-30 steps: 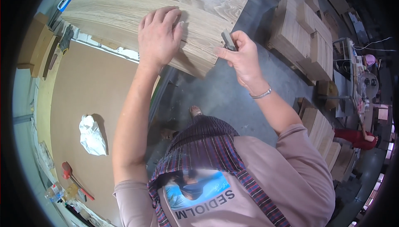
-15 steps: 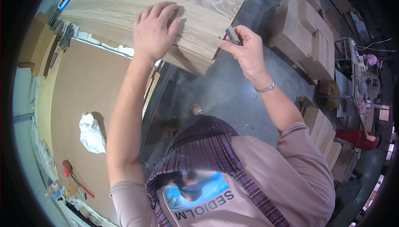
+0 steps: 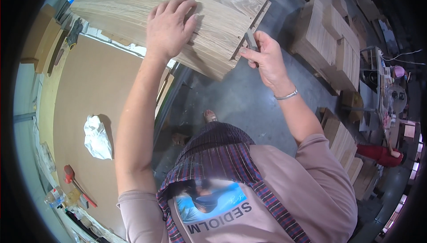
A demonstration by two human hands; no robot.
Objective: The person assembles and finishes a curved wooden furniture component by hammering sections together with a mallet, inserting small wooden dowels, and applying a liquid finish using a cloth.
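Wood-grain boards (image 3: 133,2) lie stacked on top of each other at the upper left, with small round holes near the right end of the top one. My left hand (image 3: 171,27) rests on the top board, its fingers apart and slightly bent. Just off the boards' right end, my right hand (image 3: 267,58) pinches a short, flat grey strip (image 3: 251,40) between thumb and fingers. The strip stands against or very close to the end edge; whether it touches cannot be made out. Part of it is hidden by my fingers.
A brown-topped table (image 3: 89,91) on the left bears a crumpled white cloth (image 3: 97,138), a red-headed tool (image 3: 69,174) and a clear bottle (image 3: 55,197). Dark gloves (image 3: 74,31) lie beyond. Stacked boards (image 3: 322,42) stand to the right; a person in red (image 3: 378,155) is at the far right.
My right hand has turned a little, and the grey strip now points more upright along the boards' end. My left hand keeps its place on the top board. The whole view has shifted slightly.
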